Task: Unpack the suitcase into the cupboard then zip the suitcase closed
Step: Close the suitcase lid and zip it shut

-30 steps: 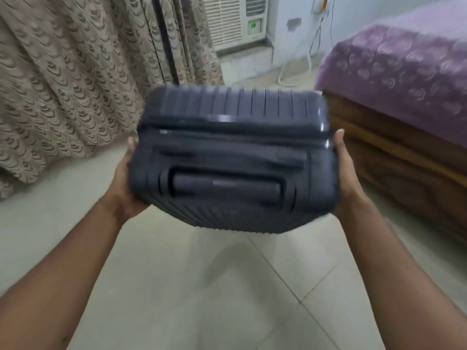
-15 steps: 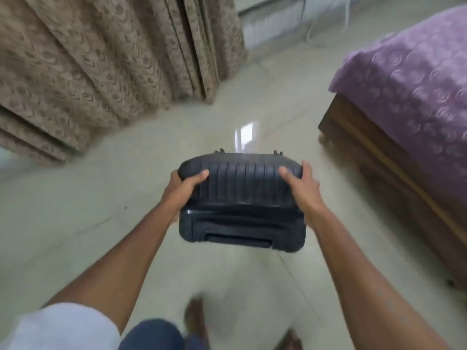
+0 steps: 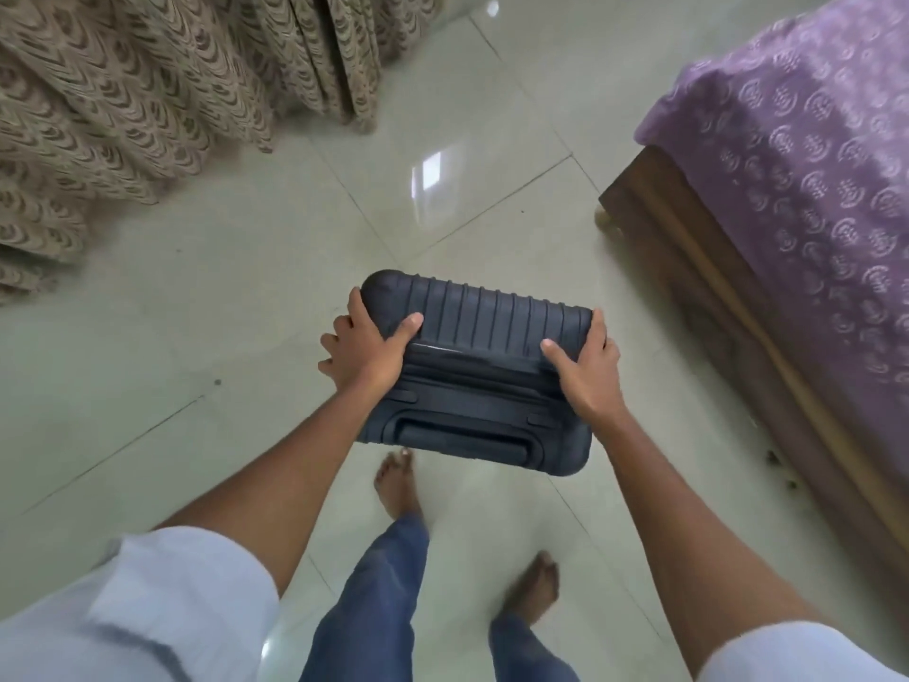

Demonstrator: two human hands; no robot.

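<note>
Above the tiled floor (image 3: 246,268), left hand (image 3: 366,349) and right hand (image 3: 585,374) grip the suitcase (image 3: 479,386) ends.

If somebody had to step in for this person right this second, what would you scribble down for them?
Left hand: grips the left end of the suitcase, thumb on its ribbed shell.
Right hand: grips the right end the same way.
Suitcase: shut, standing upright on or just above the tiled floor, carry handle towards the person, between the curtain and the bed.
Done: nothing unpacked that shows here.
Left: lay it down, open it, move its contents to the cupboard (not in view), then zip it closed.
</note>
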